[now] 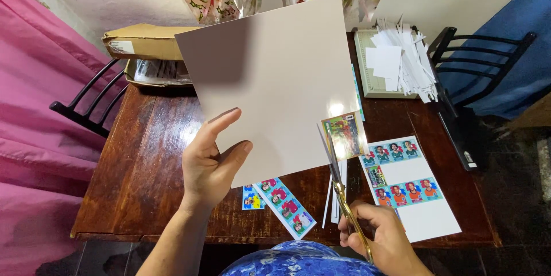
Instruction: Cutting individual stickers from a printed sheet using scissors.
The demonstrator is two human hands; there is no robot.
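My left hand (211, 164) holds up a large blank off-white sheet (275, 75) by its lower left edge, tilted over the wooden table (143, 167). My right hand (381, 236) grips gold-handled scissors (338, 181), whose blades point up at the sheet's lower right edge. A small colourful picture card (342, 135) sits at that corner of the sheet, just beside the blade tips.
Strips of picture stickers (285, 203) lie under the sheet. A white sheet with rows of stickers (408, 187) lies at the right. A paper trimmer piled with white offcuts (396, 61) stands at the back right, a cardboard box (146, 41) at the back left. Black chairs flank the table.
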